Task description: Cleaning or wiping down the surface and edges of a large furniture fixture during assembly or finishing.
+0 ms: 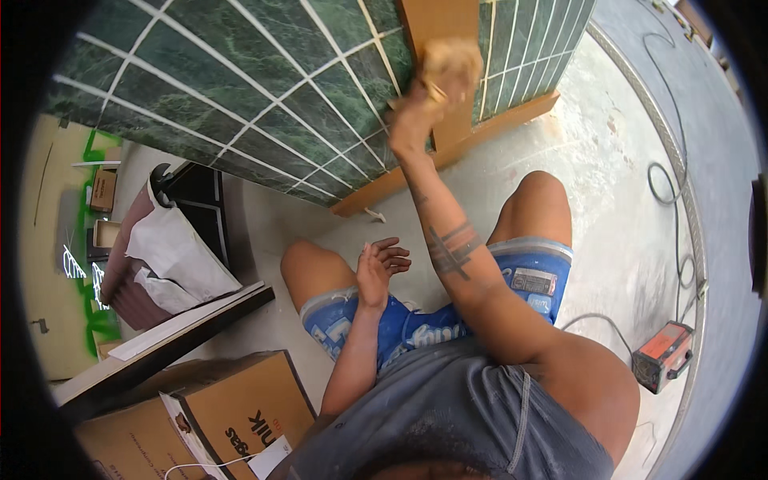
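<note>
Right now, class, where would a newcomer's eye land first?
Probably on the green tiles with pale joints, across the upper left. Next, the right hand at top centre, holding a blurred tan thing. Then the red box on the floor at lower right.

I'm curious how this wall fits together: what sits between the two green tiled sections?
In the head view, a brown panel separates the left tiles and right tiles; the person's right hand and a blurred tan thing partly cover it.

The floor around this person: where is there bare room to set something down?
Bare: the pale floor between the right knee, the wooden base and the looped cable. Crowded: lower left, with a cardboard box and dark-edged board.
</note>
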{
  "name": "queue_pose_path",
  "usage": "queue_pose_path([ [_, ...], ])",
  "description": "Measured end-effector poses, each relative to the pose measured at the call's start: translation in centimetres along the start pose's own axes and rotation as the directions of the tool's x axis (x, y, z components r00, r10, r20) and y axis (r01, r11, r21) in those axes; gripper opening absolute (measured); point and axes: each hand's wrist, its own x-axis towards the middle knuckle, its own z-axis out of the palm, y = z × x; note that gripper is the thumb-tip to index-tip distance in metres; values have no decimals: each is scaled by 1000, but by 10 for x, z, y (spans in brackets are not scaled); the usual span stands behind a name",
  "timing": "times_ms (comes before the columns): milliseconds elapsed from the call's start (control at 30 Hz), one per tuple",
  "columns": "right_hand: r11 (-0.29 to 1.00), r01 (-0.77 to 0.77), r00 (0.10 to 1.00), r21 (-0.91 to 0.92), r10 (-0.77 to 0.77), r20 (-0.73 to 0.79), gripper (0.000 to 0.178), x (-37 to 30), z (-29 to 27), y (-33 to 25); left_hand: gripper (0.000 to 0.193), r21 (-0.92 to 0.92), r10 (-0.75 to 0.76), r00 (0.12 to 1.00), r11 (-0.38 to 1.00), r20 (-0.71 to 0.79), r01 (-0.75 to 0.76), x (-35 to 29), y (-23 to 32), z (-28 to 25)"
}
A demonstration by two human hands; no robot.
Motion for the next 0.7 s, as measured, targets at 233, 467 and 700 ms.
queue_pose_path([
  [233,904,-312,876,293,393,-280,68,37,-6,-1,73,-106,28,999,994,-47,-33,2,5,-1],
  [467,907,379,925,-183,-378,40,66,41,-5,-26,73,1,-20,1000,1000,-1,20,-3,4,5],
  [700,909,-288,907,301,360,-219,65,1,-13,84,70,20,-50,998,999,35,49,21,-5,24],
])
